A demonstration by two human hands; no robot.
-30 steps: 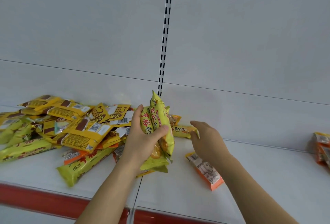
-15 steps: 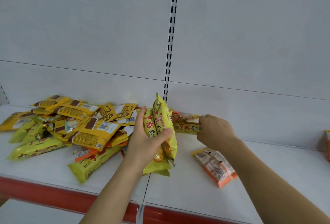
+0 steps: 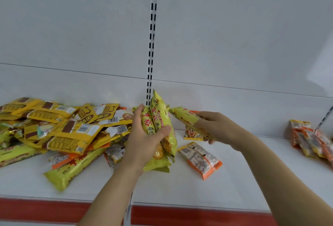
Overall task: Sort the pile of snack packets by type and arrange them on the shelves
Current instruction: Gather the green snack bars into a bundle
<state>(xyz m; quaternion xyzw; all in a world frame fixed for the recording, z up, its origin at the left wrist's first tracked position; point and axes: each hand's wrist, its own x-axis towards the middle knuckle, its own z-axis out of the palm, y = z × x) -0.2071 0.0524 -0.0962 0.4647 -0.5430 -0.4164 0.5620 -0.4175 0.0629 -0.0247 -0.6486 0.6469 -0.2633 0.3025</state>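
Lifted off the white shelf since half a second ago, one yellow-green packet sits clamped in right hand, forearm angled inward. Left hand grips an upright bundle of matching packets, just right of the snack pile.

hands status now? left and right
Left hand: closed on a bunch of yellow-green packets.
Right hand: closed on one matching packet.

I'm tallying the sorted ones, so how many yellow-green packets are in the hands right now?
3 seen: two upright in the left hand, packets, and one packet in the right hand. More may hide behind.
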